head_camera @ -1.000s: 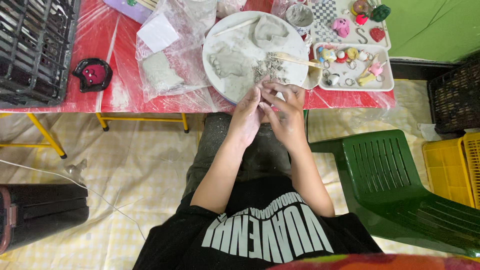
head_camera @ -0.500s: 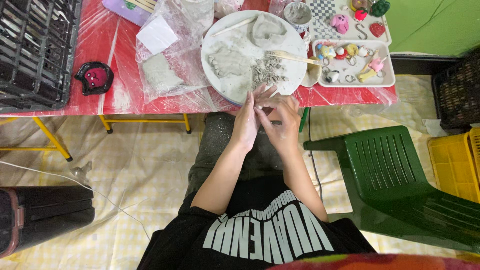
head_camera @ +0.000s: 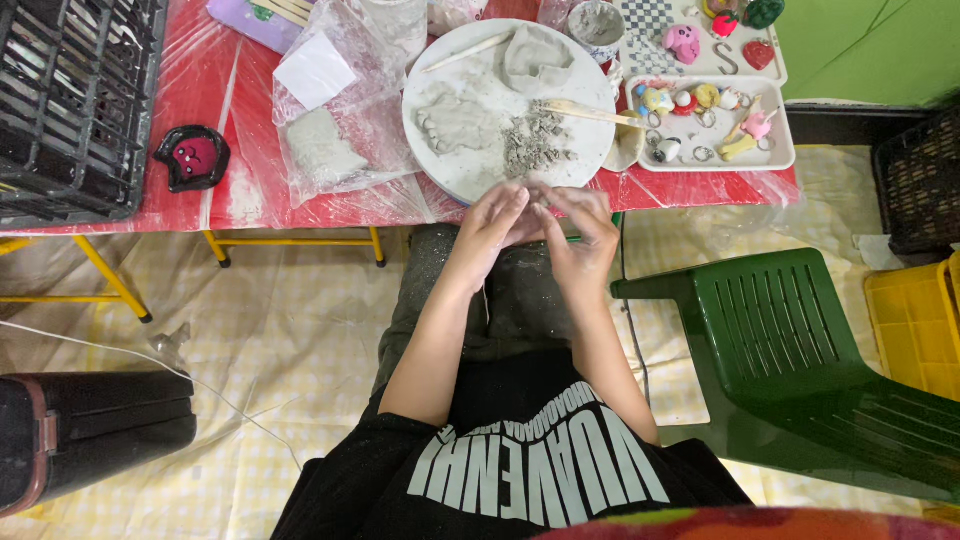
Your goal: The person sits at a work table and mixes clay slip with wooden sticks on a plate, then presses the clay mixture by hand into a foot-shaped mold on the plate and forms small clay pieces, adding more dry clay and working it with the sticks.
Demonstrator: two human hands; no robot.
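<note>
While 0.5 s ago overlapped | hands [head_camera: 535, 225] now fingertip-to-fingertip | plate [head_camera: 440, 80] edge

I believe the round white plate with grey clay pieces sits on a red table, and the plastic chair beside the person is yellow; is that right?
Not quite: the plastic chair beside the person is dark green, as the head view shows. The round white plate with grey clay pieces does sit on the red table.

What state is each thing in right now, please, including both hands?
Left hand: fingertips meeting the right's, over the lap.
Right hand: likewise; anything pinched is hidden.
Round white plate: holds grey clay pieces and crumbs.
Thin wooden stick: lying across the plate.
Green plastic chair: unoccupied.
</note>
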